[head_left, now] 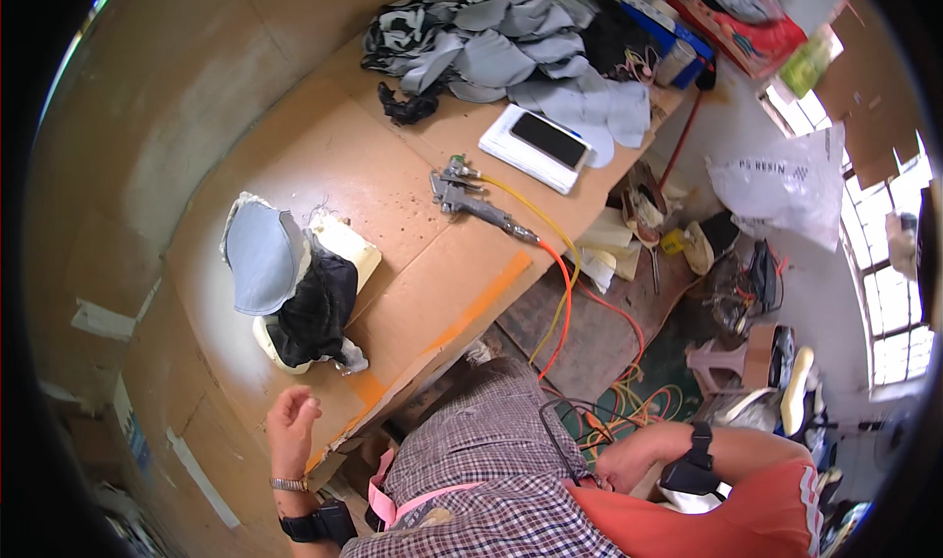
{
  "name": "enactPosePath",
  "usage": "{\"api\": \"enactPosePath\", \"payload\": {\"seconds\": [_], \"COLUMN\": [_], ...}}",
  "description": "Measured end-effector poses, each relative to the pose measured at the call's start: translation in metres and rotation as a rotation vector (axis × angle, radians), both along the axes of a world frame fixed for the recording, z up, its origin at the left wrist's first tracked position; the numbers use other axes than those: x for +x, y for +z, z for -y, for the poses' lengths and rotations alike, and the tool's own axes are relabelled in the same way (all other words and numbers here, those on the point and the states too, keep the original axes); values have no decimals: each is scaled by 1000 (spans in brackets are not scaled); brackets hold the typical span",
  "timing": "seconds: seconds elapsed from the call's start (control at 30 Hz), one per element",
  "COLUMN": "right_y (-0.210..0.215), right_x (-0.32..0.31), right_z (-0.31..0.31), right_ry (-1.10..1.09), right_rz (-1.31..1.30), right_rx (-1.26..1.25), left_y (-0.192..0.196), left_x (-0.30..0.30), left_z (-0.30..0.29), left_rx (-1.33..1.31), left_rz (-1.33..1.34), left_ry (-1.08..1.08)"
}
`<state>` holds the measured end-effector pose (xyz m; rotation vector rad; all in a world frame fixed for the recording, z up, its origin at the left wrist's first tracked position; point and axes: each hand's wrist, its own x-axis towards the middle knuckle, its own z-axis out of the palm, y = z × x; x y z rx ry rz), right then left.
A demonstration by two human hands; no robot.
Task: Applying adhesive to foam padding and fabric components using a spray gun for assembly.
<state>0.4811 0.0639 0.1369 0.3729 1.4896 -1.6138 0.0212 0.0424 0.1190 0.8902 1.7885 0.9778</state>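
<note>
Just off the table's near edge, my left hand is raised with its fingers loosely bent and nothing in them. Close beyond it on the table lies a small heap: a curved grey-blue fabric piece with a pale fuzzy edge, a crumpled black fabric piece and a cream foam block. At my waist, my right hand is curled beside a black cable; whatever its fingers hold is hidden. A metal spray gun lies farther back, joined to an orange hose and a yellow hose.
A phone rests on a white notepad. Grey and black fabric pieces pile up at the far end. Right of the cardboard-covered table are shoes, tangled hoses, a pink stool and a white plastic sack.
</note>
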Motion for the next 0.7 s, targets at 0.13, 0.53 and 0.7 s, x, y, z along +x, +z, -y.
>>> {"api": "enactPosePath", "payload": {"seconds": [0.13,0.53,0.7], "right_y": [22,53,148], "right_x": [14,-57,-107], "right_z": [26,-2,-37], "right_ry": [-370,-427,-496], "right_rz": [-278,-263,56], "right_rx": [-46,189,183], "left_y": [15,-18,-39], "left_x": [11,26,46], "left_z": [-11,-7,7], "left_rx": [51,199,393], "left_rz": [17,111,173], "left_ry": [-35,-56,-8]}}
